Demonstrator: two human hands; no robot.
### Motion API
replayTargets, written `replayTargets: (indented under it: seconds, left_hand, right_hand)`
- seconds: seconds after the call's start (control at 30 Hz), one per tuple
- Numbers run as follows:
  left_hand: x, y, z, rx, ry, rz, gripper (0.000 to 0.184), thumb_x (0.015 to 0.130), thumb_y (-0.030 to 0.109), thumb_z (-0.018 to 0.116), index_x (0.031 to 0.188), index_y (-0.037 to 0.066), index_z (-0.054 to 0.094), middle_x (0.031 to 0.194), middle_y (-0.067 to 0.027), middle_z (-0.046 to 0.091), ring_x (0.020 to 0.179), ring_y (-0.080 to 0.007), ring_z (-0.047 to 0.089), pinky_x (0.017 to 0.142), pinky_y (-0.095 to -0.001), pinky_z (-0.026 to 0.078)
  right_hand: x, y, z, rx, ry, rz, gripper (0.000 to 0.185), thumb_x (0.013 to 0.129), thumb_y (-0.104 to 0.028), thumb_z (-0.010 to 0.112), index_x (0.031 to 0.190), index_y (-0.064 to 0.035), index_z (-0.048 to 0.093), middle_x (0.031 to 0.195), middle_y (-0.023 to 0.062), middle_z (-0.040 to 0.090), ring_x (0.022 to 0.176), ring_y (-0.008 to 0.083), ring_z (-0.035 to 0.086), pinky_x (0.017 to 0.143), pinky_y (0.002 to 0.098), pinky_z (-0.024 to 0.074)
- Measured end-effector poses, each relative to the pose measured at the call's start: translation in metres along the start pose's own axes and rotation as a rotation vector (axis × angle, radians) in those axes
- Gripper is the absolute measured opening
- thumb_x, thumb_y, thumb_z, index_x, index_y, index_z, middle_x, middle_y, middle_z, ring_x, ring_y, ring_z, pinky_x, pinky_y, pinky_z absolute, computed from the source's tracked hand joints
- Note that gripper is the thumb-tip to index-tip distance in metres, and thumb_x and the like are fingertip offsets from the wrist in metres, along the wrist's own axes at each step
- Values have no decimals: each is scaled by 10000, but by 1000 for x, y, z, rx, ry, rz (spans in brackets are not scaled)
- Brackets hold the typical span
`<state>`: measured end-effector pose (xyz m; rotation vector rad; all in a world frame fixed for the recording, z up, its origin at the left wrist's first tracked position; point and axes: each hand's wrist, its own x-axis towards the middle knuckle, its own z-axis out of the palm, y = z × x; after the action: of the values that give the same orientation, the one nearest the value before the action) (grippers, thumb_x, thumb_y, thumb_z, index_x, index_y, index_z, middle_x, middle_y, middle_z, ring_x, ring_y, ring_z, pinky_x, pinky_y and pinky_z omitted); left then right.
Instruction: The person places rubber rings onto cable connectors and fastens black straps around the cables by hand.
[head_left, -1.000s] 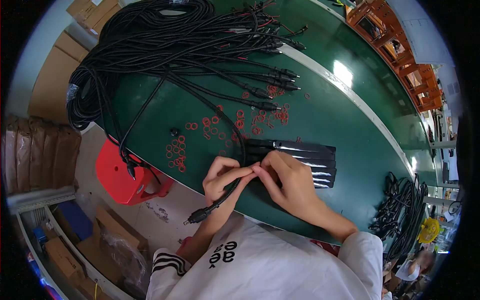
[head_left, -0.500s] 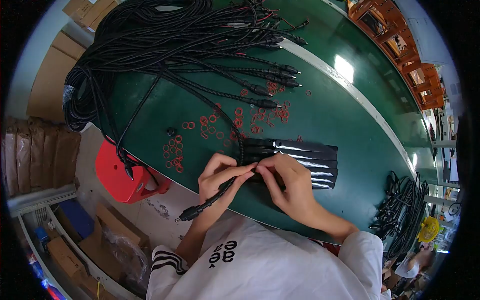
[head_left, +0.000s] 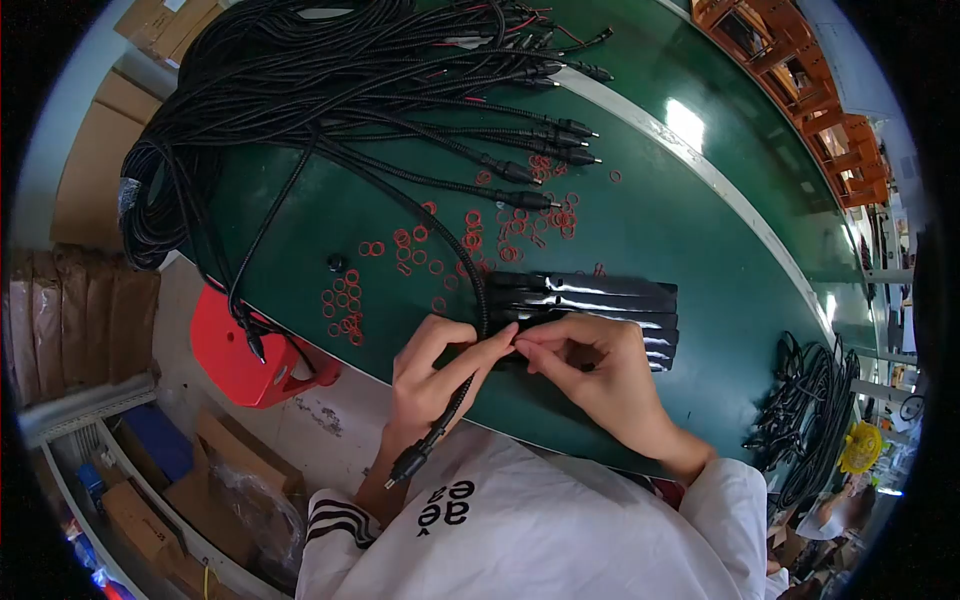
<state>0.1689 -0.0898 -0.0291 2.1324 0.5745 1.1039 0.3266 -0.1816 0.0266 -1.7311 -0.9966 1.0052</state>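
A black ribbed cable point(head_left: 460, 255) runs down from the big bundle and passes through my left hand point(head_left: 437, 375), whose fingers are closed. Its connector end point(head_left: 408, 463) hangs over my left wrist. The fingertips of my right hand point(head_left: 600, 375) are pinched close to my left fingertips; whatever is between them is too small to make out. Just beyond both hands lie several flat black strips point(head_left: 610, 300) with shiny surfaces, side by side. Red rings point(head_left: 472, 218) are scattered on the green table point(head_left: 640, 230), and a small black round part point(head_left: 337, 263) lies left of them.
A large bundle of black cables point(head_left: 260, 90) covers the far left of the table. A red stool point(head_left: 235, 355) stands by the left edge. More coiled cables point(head_left: 805, 430) are at the right. Cardboard boxes point(head_left: 105, 150) line the left wall, and part of another person point(head_left: 825, 515) shows lower right.
The cable's connector end has swung, first left and then down and right. My right hand has turned slightly, its fingers still pinched near my left fingertips. The view has shifted a little.
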Motion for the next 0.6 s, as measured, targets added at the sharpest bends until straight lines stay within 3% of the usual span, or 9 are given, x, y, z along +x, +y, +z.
replayTargets:
  seconds: [0.13,0.2,0.43,0.53,0.6]
  left_hand:
    - [5,-3,-3,79,-17,97,410,630,-81,791,1010,69,753,799,-39,499,655,-175,534,538,-300,445]
    - [5,-4,-4,112,-49,133,402,627,-76,772,1001,71,752,799,-40,497,654,-182,538,539,-306,450]
    - [3,-8,-5,64,-66,100,425,616,-69,772,1008,93,756,805,-32,507,661,-182,541,551,-318,460]
    - [-1,-4,-2,29,-51,15,425,631,-65,780,1018,108,761,806,-25,518,665,-173,542,566,-311,465]
    - [-5,-1,0,-41,-31,-169,398,673,-56,789,1033,111,763,815,-25,528,673,-159,546,587,-295,468]
  right_hand:
    - [2,-3,1,-7,3,14,148,817,-6,711,964,13,718,765,87,712,636,94,641,567,239,501]
    - [3,-11,2,-19,-4,30,84,794,-1,706,871,23,682,687,60,667,593,81,602,544,233,480]
    - [5,-9,11,-51,16,56,132,758,-21,730,756,4,600,605,28,581,559,60,543,506,233,444]
    - [5,-1,15,-51,60,23,137,749,-25,736,755,-3,601,603,21,575,553,49,524,501,226,427]
    - [3,4,16,-10,102,-8,144,753,-24,737,748,-6,594,592,9,553,547,41,498,500,219,413]
